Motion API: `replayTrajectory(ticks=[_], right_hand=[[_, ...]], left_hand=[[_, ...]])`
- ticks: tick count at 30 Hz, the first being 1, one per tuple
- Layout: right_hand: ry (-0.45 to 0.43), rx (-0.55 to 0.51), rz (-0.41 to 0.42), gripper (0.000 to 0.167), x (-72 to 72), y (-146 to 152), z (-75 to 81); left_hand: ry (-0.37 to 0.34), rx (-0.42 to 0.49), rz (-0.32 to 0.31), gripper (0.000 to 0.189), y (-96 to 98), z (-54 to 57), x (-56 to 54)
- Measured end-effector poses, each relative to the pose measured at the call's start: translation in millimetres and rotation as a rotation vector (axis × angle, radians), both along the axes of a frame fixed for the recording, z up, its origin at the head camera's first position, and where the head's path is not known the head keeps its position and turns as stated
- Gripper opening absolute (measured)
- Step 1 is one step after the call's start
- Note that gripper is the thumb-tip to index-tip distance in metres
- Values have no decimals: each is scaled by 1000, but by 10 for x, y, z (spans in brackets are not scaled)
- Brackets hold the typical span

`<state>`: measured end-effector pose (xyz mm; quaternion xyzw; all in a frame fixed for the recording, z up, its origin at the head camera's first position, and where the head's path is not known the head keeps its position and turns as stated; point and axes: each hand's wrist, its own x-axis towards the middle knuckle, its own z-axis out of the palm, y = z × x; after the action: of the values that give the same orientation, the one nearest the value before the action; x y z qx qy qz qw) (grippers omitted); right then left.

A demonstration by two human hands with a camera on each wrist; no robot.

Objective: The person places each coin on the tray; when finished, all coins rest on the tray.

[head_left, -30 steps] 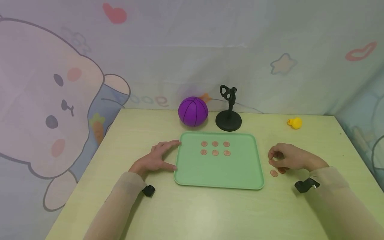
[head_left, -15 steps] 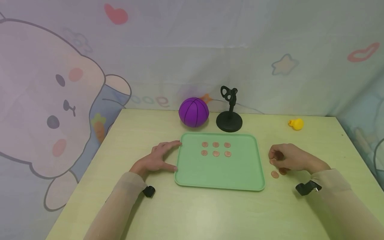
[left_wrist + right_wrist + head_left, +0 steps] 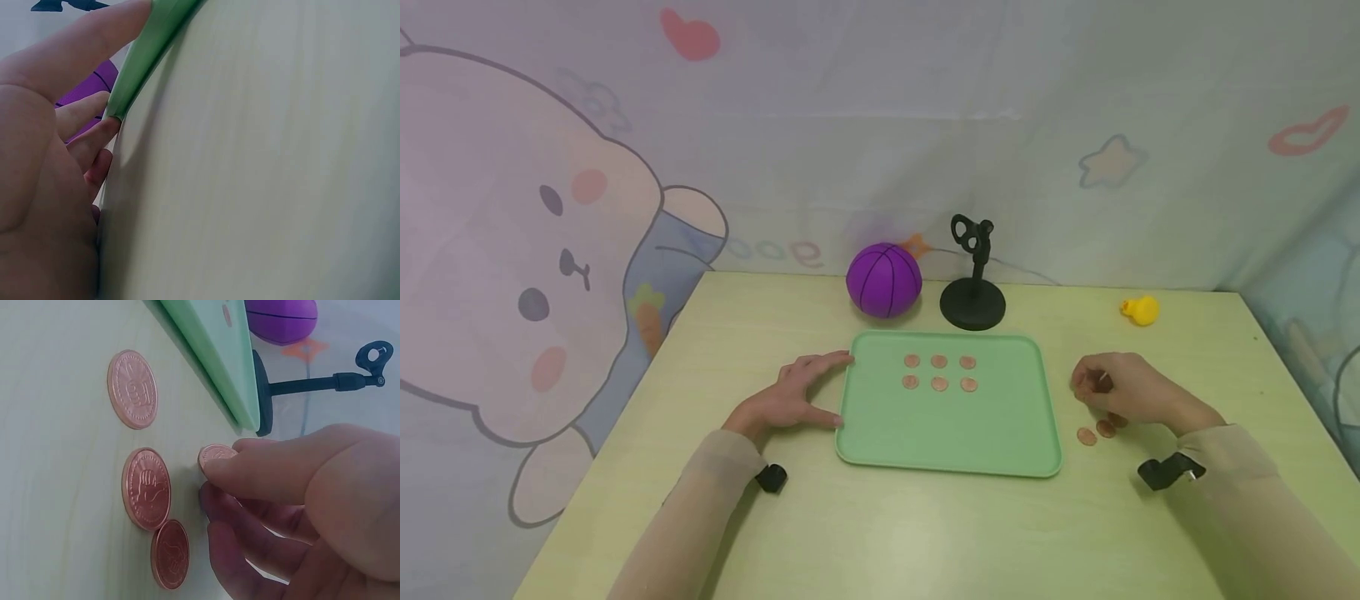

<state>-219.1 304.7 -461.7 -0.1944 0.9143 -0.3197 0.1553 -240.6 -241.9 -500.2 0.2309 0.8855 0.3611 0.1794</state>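
My right hand (image 3: pixel 1123 387), to the right of the green tray (image 3: pixel 947 433), pinches a copper coin (image 3: pixel 216 452) between thumb and index finger, just above the tabletop. Three more copper coins lie on the table beside it: one apart (image 3: pixel 132 389), a middle coin (image 3: pixel 147 489), and a third coin (image 3: pixel 170 554) touching the middle one. On the tray, copper coins (image 3: pixel 939 384) lie flat in two rows of three. My left hand (image 3: pixel 786 404) has its fingers extended, with thumb and index fingertips touching the tray's left rim (image 3: pixel 134 81).
Behind the tray stand a purple ball (image 3: pixel 884 281) and a black stand (image 3: pixel 973 304) on a round base. A yellow toy (image 3: pixel 1141 310) sits at the back right of the pale wooden table (image 3: pixel 895 533). A printed cloth (image 3: pixel 880 125) hangs behind.
The right hand has drawn its fingers together on a coin and shifted slightly up and away from the other coins, which show more now. Left hand and tray stay put.
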Motion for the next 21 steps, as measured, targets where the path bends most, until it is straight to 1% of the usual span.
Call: replayTrajectory(ticks=[3, 5, 7, 13, 16, 21], right_hand=[[37, 36, 1, 8, -3, -5, -1], [39, 50, -9, 8, -3, -8, 3], [29, 56, -19, 11, -1, -12, 13], [-65, 27, -47, 22, 8, -19, 41], [-71, 22, -39, 22, 18, -18, 47], [-55, 28, -29, 20, 12, -11, 39]], left_hand=[[-5, -3, 0, 102, 1, 7, 2], [-10, -8, 1, 102, 2, 10, 1], [-13, -12, 3, 102, 3, 11, -1], [-6, -10, 2, 102, 4, 13, -3], [-14, -12, 9, 102, 4, 11, 0], [-28, -8, 19, 101, 8, 8, 3]])
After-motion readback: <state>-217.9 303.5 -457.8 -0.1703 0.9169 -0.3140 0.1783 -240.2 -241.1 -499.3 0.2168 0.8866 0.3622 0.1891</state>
